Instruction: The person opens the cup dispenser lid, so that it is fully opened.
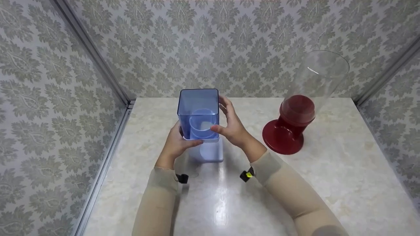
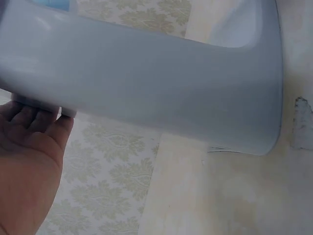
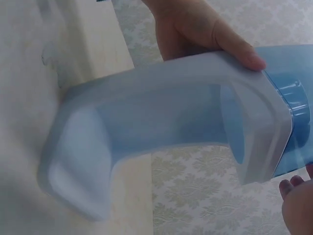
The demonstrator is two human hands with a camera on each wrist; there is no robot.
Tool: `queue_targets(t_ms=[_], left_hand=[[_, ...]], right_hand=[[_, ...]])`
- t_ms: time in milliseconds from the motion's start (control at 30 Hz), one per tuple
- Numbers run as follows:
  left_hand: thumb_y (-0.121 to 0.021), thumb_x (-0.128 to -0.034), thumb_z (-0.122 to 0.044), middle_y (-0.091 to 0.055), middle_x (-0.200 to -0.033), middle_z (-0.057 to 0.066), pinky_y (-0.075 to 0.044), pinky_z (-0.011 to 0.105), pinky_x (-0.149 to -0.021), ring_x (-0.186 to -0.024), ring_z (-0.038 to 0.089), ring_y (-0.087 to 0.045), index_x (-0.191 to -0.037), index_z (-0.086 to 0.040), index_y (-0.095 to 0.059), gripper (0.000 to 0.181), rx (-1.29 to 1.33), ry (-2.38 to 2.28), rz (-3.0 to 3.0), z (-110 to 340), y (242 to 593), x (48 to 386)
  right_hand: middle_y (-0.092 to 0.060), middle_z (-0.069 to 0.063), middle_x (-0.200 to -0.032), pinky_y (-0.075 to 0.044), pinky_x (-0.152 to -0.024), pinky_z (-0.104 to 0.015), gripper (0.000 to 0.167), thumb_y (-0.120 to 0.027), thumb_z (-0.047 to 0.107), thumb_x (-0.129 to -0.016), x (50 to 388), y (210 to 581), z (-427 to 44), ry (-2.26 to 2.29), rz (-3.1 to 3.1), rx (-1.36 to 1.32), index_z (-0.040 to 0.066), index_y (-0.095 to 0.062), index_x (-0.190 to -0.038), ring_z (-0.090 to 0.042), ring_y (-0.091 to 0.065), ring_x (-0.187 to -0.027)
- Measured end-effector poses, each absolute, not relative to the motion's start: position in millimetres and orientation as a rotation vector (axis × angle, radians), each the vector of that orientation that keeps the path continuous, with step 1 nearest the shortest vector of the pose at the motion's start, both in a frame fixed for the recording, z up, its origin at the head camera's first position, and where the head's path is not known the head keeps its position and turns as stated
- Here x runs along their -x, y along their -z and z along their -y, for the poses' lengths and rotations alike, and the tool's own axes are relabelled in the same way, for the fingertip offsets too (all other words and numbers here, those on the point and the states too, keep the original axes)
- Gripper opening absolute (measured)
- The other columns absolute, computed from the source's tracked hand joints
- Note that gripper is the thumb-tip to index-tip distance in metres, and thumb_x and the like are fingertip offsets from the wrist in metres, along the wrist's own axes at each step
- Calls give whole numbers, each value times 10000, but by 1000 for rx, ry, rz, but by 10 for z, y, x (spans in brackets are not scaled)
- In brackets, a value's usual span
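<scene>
Patterned wallpaper [image 1: 203, 49] backs a marbled counter [image 1: 344, 196]; at frame centre the left grip [image 1: 175, 144] is clamped on the white stand [image 1: 211, 152], the right grip [image 1: 234, 127] on the blue container [image 1: 197, 103] above it. Between both hands the container sits upright, long axis vertical, mouth upward, the stand's foot pointing toward the frame's bottom. Right of centre stands a red dispenser [image 1: 290, 137] with a clear cylinder [image 1: 315, 82].
</scene>
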State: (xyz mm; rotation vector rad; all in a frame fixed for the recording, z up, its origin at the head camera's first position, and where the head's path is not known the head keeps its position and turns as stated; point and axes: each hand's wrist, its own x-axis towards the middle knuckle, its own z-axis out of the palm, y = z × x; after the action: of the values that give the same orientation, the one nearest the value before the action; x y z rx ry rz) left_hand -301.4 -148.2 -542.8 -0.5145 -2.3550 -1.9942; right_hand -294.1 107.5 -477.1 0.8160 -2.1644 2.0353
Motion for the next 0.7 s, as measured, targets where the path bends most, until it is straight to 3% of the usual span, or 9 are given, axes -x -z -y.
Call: queue_targets(t_ms=[67,133,267,400,533,700], left_hand=[[-1056,-728,-159,-706,-1527,106,-516,538,-1266,-1383,292,-672,-1645,-122,-523,1061,517,1975,2363,1494,5437,3012],[-1042,-746,-161,-709,-1526,106,-519,532,-1269,-1383,293,-676,-1642,-118,-529,1034,526,1957,2371,1498,5443,3018],[-1025,-775,-187,-714,-1528,115,-521,533,-1272,-1387,302,-682,-1630,-111,-549,982,558,1925,2377,1493,5440,3044],[-1027,-771,-193,-716,-1525,114,-518,547,-1272,-1387,304,-680,-1620,-112,-564,970,563,1900,2381,1497,5445,3057],[-1039,-758,-222,-714,-1528,105,-513,558,-1276,-1394,304,-675,-1623,-126,-560,993,543,1894,2394,1508,5445,3036],[-1043,-769,-276,-693,-1565,63,-485,553,-1313,-1440,291,-655,-1653,-170,-531,1027,539,1893,2425,1508,5429,3013]], right_hand=[[-224,-180,-1854,-153,-1454,-602,1651,-856,952,-669,3000,4715,-1027,-2084,2202,-840,73,-40,-1802,-363,-221,-1745],[-281,-149,-1823,-237,-1426,-586,1659,-924,890,-648,3039,4685,-985,-2129,2210,-846,128,-9,-1803,-325,-311,-1693],[-383,-116,-1674,-418,-1301,-528,1564,-1046,702,-655,3055,4655,-939,-2192,2173,-844,182,-66,-1758,-289,-423,-1517],[-387,-107,-1634,-454,-1256,-466,1501,-1093,570,-669,3040,4655,-925,-2236,2094,-872,170,-107,-1729,-273,-419,-1486],[-390,-116,-1627,-474,-1243,-444,1497,-1095,574,-664,3024,4681,-904,-2245,2059,-877,143,-127,-1721,-270,-427,-1479],[-373,-122,-1652,-429,-1294,-518,1523,-1081,650,-635,2999,4686,-888,-2242,2080,-814,154,-127,-1715,-286,-394,-1515]])
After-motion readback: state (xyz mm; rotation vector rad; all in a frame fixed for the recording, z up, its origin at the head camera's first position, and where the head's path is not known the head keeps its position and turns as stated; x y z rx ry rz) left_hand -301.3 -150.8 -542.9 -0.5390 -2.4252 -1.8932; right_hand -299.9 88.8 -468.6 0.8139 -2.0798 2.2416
